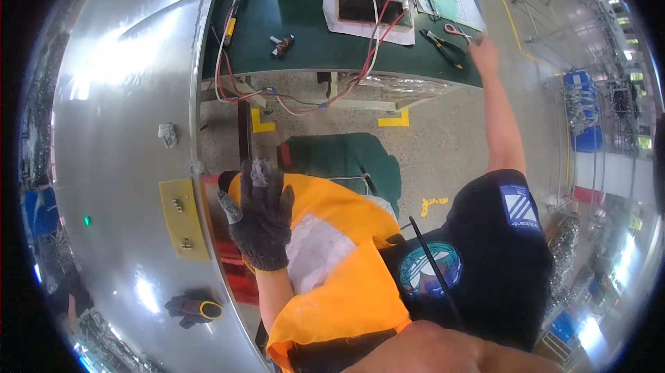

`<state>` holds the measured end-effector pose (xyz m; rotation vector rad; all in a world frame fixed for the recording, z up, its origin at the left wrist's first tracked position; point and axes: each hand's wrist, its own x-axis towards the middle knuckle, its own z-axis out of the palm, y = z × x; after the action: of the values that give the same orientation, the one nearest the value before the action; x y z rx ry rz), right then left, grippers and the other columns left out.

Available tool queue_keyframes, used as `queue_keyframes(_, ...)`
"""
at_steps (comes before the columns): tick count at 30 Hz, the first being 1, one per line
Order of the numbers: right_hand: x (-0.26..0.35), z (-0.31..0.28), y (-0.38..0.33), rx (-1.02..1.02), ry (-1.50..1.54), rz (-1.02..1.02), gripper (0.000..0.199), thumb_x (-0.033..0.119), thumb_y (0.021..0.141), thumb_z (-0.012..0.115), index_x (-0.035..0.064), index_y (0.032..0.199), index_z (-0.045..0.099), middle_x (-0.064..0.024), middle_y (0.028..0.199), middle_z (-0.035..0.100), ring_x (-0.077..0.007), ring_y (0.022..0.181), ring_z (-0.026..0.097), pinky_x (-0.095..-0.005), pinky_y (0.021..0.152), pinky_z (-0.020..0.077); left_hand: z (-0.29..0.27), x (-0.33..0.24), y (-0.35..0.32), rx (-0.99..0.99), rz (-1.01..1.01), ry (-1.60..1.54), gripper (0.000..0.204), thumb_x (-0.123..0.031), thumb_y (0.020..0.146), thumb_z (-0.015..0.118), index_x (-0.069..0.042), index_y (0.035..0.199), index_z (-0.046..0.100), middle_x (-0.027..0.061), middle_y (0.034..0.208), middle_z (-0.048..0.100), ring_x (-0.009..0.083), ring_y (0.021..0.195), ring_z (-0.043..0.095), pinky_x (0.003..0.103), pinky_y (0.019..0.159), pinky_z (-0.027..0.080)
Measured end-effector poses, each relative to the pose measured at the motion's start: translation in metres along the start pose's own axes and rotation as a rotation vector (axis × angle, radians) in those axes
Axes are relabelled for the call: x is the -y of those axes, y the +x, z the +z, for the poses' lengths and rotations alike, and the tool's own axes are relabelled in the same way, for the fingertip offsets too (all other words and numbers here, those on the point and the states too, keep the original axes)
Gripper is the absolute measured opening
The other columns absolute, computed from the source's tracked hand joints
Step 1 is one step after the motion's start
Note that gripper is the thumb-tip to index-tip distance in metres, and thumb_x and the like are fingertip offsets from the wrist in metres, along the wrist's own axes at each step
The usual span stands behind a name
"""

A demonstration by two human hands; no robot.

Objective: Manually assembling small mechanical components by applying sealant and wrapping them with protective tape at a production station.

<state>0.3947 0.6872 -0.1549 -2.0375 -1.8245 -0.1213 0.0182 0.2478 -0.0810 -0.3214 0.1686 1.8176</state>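
So, pink-handled metal scissors lie just left of bare right hand, long axis toward it, finger grip unclear; dark-gloved left hand farther, spread, seemingly empty.

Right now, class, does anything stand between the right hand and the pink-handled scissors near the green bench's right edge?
Nothing visible does. The right hand is at the blade end of the pink-handled scissors; whether it touches them is too small to tell. The pliers lie off to the left, not between.
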Motion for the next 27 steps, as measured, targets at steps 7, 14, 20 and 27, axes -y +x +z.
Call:
queue_keyframes(7,-0.024,0.009,0.012,0.242,-0.085,-0.155,0.023,0.021,0.066,0.062,0.0048,0.082,0.062,-0.0192,0.083,0.062,-0.0360,0.082,0.059,-0.0419,0.072,0.0472,0.001,-0.001,0.001,0.043,-0.045,0.052,0.058,-0.049,0.088,0.037,-0.013,0.133,0.032,0.0141,0.132,0.040,0.0347,0.121,0.038,0.053,0.096,0.032)
queue_keyframes(14,-0.024,-0.030,-0.020,0.161,-0.064,-0.206,0.030,0.023,0.080,0.054,0.0070,0.105,0.057,-0.0156,0.090,0.062,-0.0307,0.087,0.059,-0.0407,0.074,0.0456,0.017,0.001,-0.007,0.106,0.070,0.272,0.064,-0.055,0.089,0.021,-0.012,0.136,0.026,0.0103,0.130,0.043,0.0386,0.121,0.035,0.052,0.096,0.029)
queue_keyframes(20,0.096,-0.078,-0.151,0.589,0.574,-0.748,0.024,0.012,0.083,0.053,0.0051,0.105,0.058,-0.0109,0.094,0.062,-0.0208,0.084,0.060,-0.0305,0.072,0.0459,0.021,-0.007,-0.012,-0.026,0.221,0.338,0.062,-0.053,0.088,0.033,-0.011,0.133,0.029,0.0141,0.122,0.048,0.0373,0.105,0.050,0.050,0.083,0.043)
queue_keyframes(27,0.212,-0.133,-0.325,0.940,0.849,-1.707,0.024,0.004,0.074,0.057,0.0047,0.097,0.060,-0.0107,0.081,0.059,-0.0259,0.068,0.060,-0.0334,0.059,0.0486,0.031,-0.041,-0.063,-0.198,0.659,0.755,0.055,-0.035,0.088,0.047,-0.003,0.131,0.033,0.0137,0.105,0.056,0.0212,0.088,0.059,0.028,0.073,0.048)
